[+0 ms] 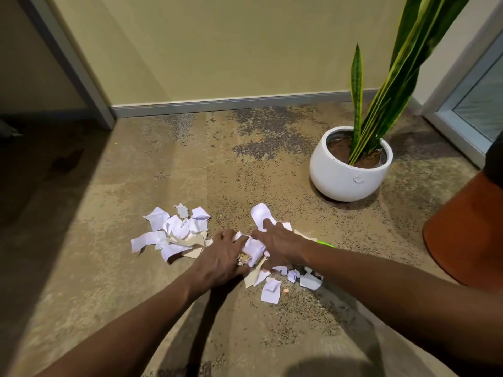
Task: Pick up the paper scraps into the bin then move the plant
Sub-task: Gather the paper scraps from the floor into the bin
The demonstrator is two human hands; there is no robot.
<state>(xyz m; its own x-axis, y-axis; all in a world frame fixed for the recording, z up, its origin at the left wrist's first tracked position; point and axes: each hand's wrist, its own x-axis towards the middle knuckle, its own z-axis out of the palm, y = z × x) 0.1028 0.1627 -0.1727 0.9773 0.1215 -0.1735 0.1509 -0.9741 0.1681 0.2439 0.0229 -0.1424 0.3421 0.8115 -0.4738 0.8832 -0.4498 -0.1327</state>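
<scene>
Dim warm light, wide-angle edge distortion

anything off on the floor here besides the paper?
Mostly the torn paper scraps, strewn over the carpet left of and under both hands. A bright green object pokes out behind the right hand, and a small orange bit lies among the scraps. The plant pot stands upright.

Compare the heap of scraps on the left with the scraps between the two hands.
The left heap of paper scraps lies untouched on the carpet, while the middle bunch of scraps is pressed between the left hand and right hand. The left heap lies spread out; the middle bunch is crumpled together. Both are mostly white torn paper with some beige pieces.
</scene>
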